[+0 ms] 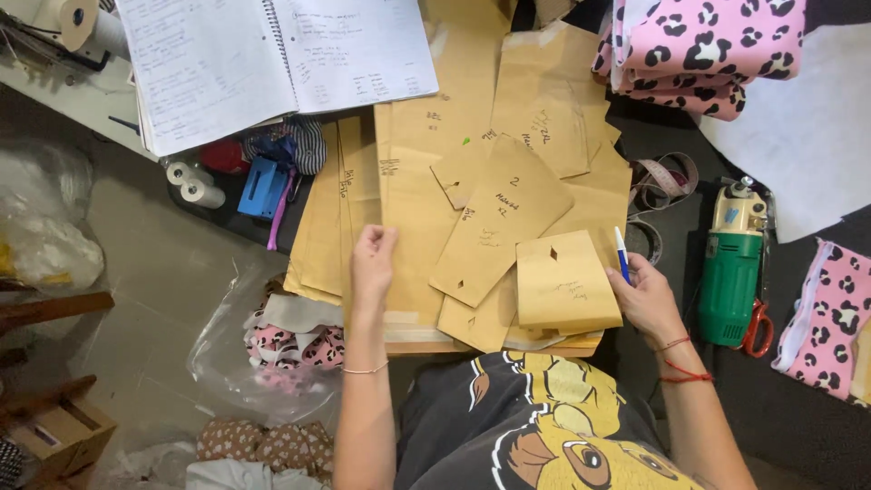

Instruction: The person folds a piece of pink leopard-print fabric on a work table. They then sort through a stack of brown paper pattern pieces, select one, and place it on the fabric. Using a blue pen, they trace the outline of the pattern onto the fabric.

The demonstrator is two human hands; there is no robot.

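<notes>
While hands [508, 277] flank them, pattern pieces [508, 227] lie between

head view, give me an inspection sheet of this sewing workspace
surface: dark table, mostly covered by brown paper.
job's things: brown paper pattern pieces overlapping in a loose pile; small piece lies on top near the right hand.
clutter: open spiral notebook, folded pink leopard fabric, green electric cutter, red-handled scissors, tape measure, white thread rolls.
grippers: left hand rests on the tall pattern sheets, fingers flat; right hand holds a blue and white pen and touches the small piece.
cables: nothing seen.
surroundings: clear plastic bag of fabric scraps on the floor, cardboard box.
</notes>
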